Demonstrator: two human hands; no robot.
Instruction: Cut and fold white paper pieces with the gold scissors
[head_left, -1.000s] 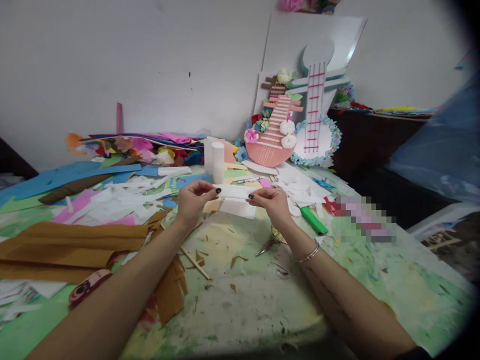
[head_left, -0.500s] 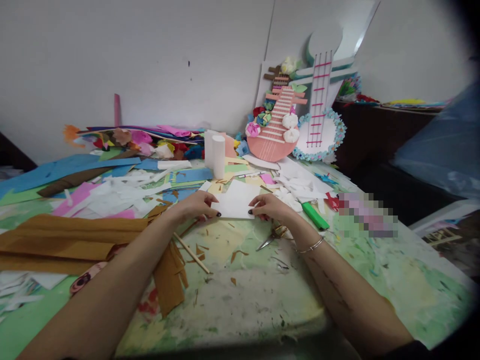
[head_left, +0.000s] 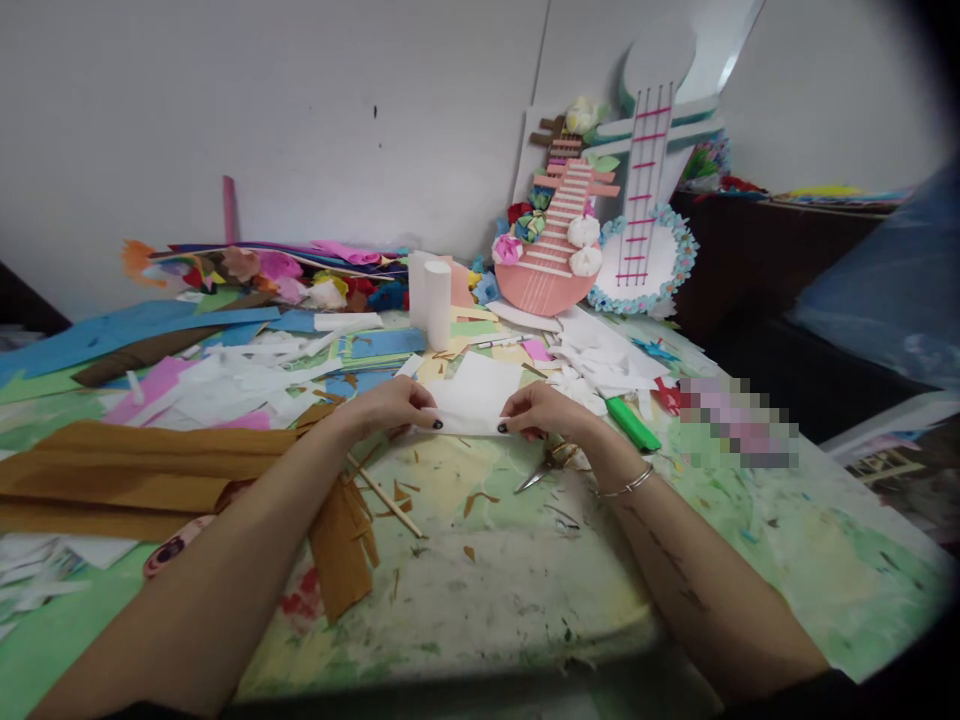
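Observation:
A sheet of white paper (head_left: 480,385) lies in front of me, its near edge bent up into a narrow fold. My left hand (head_left: 401,405) pinches the left end of that edge between thumb and fingers. At the right end, my right hand (head_left: 544,408) grips the same edge in a pinch. Scissors (head_left: 534,476) rest on the table just below my right hand, their handles partly behind the wrist. Near my left forearm are a thin wooden stick (head_left: 390,500) and fringed brown crepe paper (head_left: 341,555).
Behind the sheet stands a white paper roll (head_left: 437,305). A green box-cutter-like tool (head_left: 632,424) lies to the right. Folded brown paper (head_left: 142,475) and white scraps (head_left: 225,390) cover the left side. Decorated paper instruments (head_left: 547,270) lean on the wall.
The sheet's near edge, flatter before, now curls up into a fold under my thumbs. Both hands keep their grip at nearly the same place; the view has shifted slightly.

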